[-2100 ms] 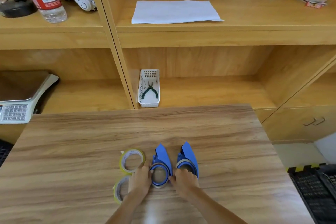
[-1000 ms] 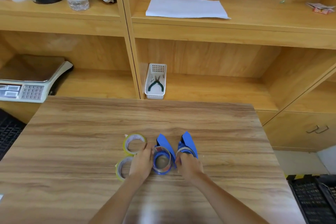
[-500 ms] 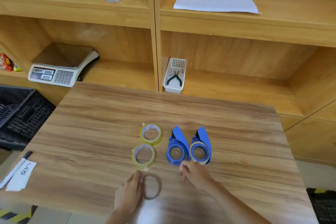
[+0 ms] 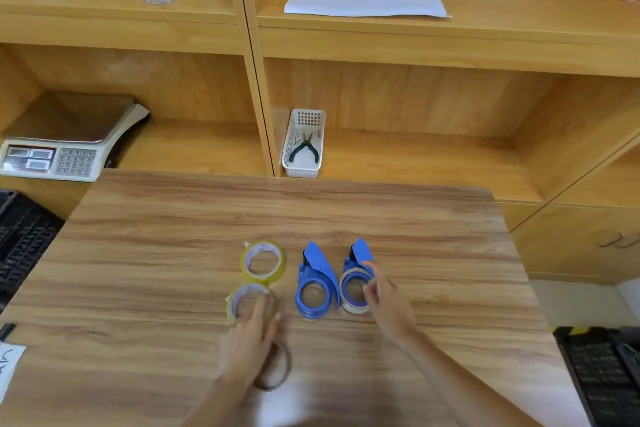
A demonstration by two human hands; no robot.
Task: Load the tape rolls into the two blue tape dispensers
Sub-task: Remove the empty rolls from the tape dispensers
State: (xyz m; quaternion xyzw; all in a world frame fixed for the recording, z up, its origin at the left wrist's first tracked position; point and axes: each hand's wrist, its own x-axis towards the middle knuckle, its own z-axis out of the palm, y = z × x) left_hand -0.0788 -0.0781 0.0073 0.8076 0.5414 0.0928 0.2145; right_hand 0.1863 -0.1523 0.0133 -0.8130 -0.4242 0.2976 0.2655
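Note:
Two blue tape dispensers lie side by side on the wooden table. The left dispenser (image 4: 314, 289) has an empty ring. The right dispenser (image 4: 356, 282) holds a pale, thin core. Two yellow tape rolls lie flat to their left: the far roll (image 4: 263, 262) and the near roll (image 4: 246, 302). My left hand (image 4: 249, 347) lies flat, fingers apart, with fingertips on the near roll. A thin brown empty core (image 4: 278, 373) lies partly under that hand. My right hand (image 4: 388, 303) touches the right dispenser's right edge with thumb and forefinger apart.
Wooden shelving stands behind the table (image 4: 173, 236). A white basket (image 4: 304, 146) with pliers sits just past the far edge, a scale (image 4: 65, 146) to the left. Black crates (image 4: 24, 239) flank both sides. A paper label (image 4: 8, 362) lies at the table's left front.
My left hand left the empty core on the table and moved forward onto the near yellow roll. My right hand moved from in front of the dispensers up to the right dispenser.

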